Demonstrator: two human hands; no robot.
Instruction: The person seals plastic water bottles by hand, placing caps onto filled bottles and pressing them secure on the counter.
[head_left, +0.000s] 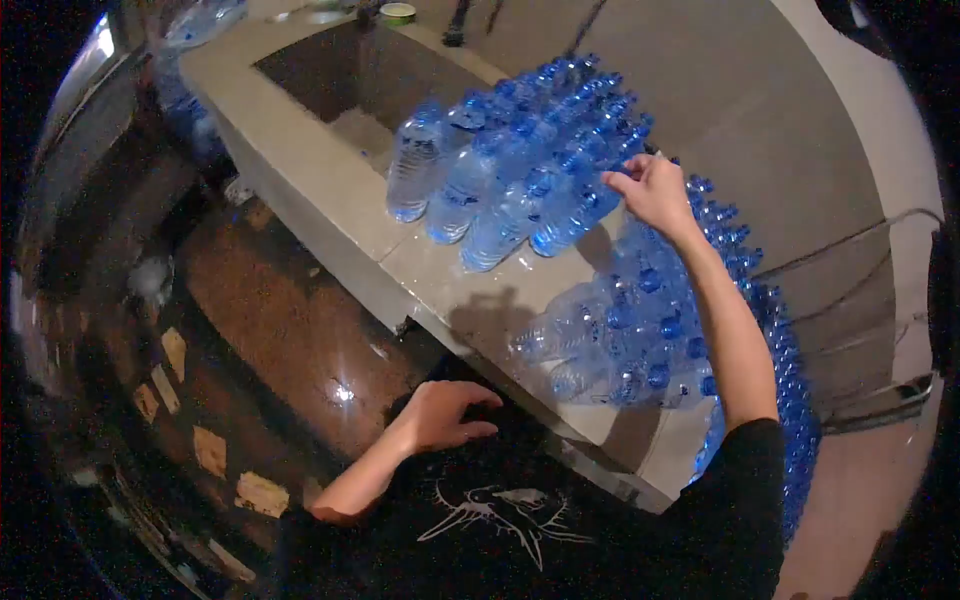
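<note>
My worry is a domino fall: blue-tinted bottles (pixel 482 200) crowd the tabletop (pixel 330 180) from centre to right of frame, so a nudge from the right hand (pixel 652 195) could topple several, perhaps into the basin (pixel 300 68) at upper left. Its fingertips are at one bottle's top; I can't tell whether they grip. The left hand (pixel 440 415), lower centre, hangs empty, fingers parted. Ribbed, clear plastic cylinders taper to narrow necks; the pale tabletop looks smooth.
</note>
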